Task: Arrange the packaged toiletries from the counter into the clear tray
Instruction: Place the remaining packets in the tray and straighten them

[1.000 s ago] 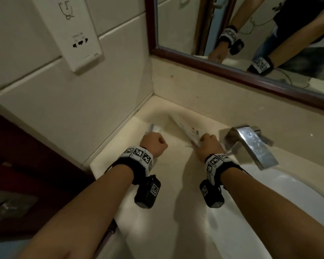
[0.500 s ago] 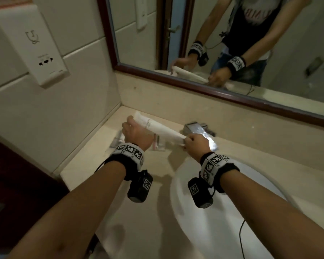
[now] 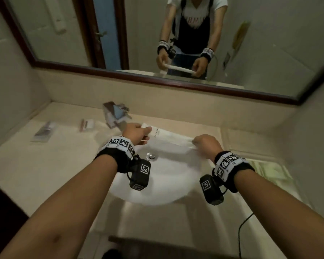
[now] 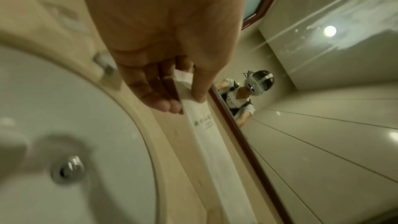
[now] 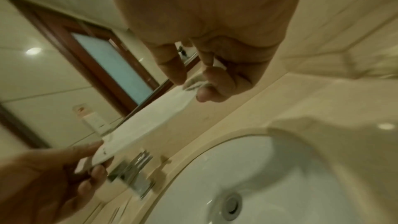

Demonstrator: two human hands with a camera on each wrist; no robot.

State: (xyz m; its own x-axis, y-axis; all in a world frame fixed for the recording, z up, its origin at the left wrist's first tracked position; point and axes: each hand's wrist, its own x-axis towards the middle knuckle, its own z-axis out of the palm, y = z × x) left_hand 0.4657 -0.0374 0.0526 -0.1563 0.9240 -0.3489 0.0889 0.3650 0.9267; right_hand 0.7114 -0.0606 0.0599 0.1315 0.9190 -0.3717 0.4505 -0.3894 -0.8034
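A long white packet [image 3: 168,139] hangs level over the white basin [image 3: 163,186], held at both ends. My left hand [image 3: 138,133] pinches its left end between thumb and fingers, seen close in the left wrist view [image 4: 187,103] with the printed packet [image 4: 206,135] running away from it. My right hand [image 3: 204,142] grips the crumpled right end [image 5: 193,88]. The clear tray [image 3: 266,171] lies on the counter right of the basin, just past my right wrist. Two more packets [image 3: 43,132] [image 3: 86,125] lie on the counter at the left.
A chrome faucet [image 3: 116,114] stands behind the basin, just left of my left hand. The drain [image 3: 151,157] sits in the basin under the packet. A framed mirror [image 3: 157,79] runs along the back wall. Walls close off the counter on both sides.
Both hands lifted the long packet from the left counter corner and carried it right, past the faucet, to over the basin. The clear tray has come into view at right.
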